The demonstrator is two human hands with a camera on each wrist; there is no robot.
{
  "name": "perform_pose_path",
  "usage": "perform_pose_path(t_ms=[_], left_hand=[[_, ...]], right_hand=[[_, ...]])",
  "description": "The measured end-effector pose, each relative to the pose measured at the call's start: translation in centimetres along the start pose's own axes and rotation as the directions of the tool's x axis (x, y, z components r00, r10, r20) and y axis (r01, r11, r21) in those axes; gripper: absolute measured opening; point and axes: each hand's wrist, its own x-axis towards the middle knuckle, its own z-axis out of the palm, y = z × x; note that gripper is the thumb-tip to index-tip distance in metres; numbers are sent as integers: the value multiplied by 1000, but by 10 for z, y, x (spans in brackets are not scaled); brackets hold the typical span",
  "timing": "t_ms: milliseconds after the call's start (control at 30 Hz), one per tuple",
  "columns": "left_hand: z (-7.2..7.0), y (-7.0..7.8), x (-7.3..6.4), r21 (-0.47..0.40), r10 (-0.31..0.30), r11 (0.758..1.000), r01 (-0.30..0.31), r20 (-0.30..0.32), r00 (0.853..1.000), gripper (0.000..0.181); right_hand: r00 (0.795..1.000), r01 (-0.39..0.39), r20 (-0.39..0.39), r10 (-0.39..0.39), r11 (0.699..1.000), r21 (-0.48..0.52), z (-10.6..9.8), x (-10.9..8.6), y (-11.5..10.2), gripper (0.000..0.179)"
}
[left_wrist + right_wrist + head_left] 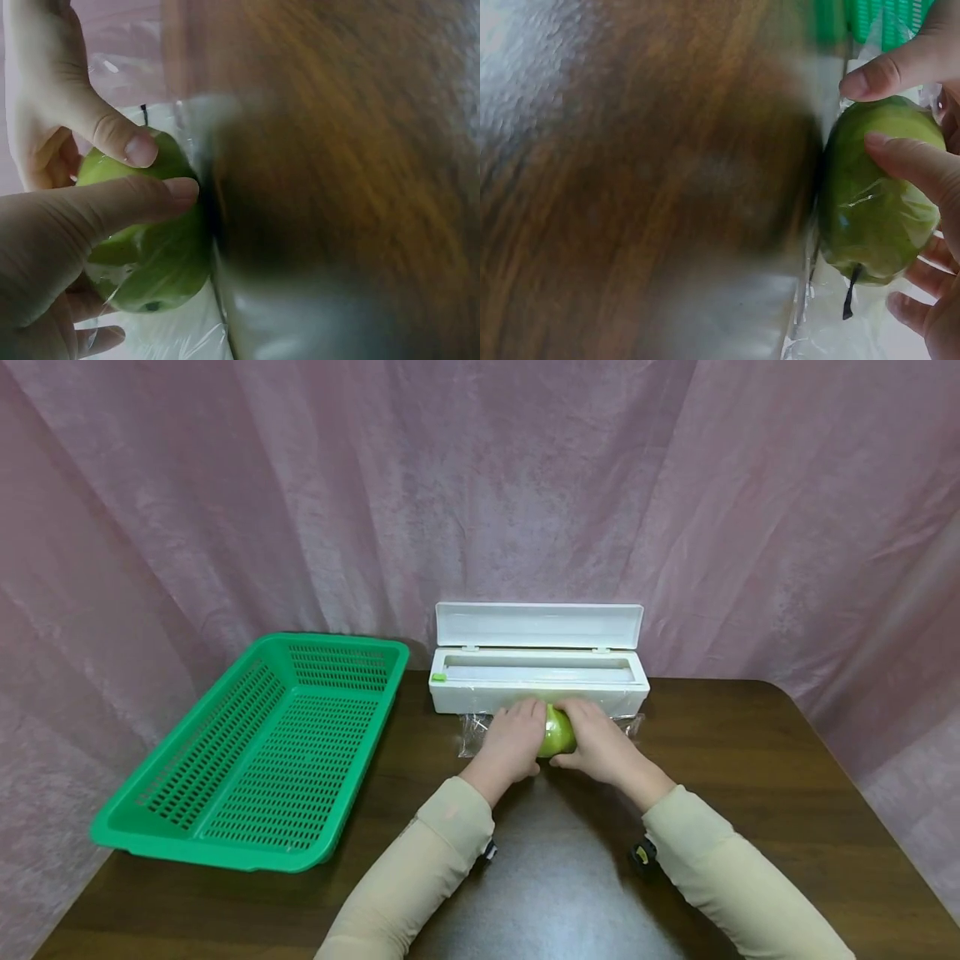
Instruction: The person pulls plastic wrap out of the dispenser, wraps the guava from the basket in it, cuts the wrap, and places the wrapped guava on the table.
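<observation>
Both hands hold a green pear [557,735] low over the table, right in front of the white wrap box. Clear plastic film [472,735] lies under the pear and sticks out on both sides; some of it clings to the pear's skin. My left hand [513,739] grips one side, its thumb [146,196] across the pear. From the other side my right hand [600,745] grips it, thumb [907,159] on top and fingers curled behind. A dark stem [852,292] sticks out at the right hand's end in the right wrist view.
The white wrap box [540,681] stands behind the hands, lid [538,627] raised, with a roll inside and a small green tab at its left. At the left is a green slotted basket [397,693]. A pink curtain [525,485] hangs behind the brown table [720,752].
</observation>
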Motion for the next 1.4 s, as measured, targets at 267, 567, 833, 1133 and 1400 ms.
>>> perform_pose_path(t_ms=[267,567,833,1133,1400], left_hand=[[9,4,8,56,-39,998,39,-14,999,92],[10,-5,11,-79,-61,995,61,2,998,91],[9,-18,2,-197,-6,980,-11,-88,996,80],[9,-19,-13,-334,23,942,-37,-48,999,79],[5,-21,-23,-476,18,879,0,33,999,80]], right_hand=[[1000,3,6,-3,999,-53,14,6,7,94],[1000,-6,-24,4,995,-101,19,5,3,99],[997,44,-68,-46,998,-39,15,-2,0,85],[999,40,-29,-41,999,-17,8,-16,-3,87],[998,53,16,-53,999,-11,2,-21,-7,89]])
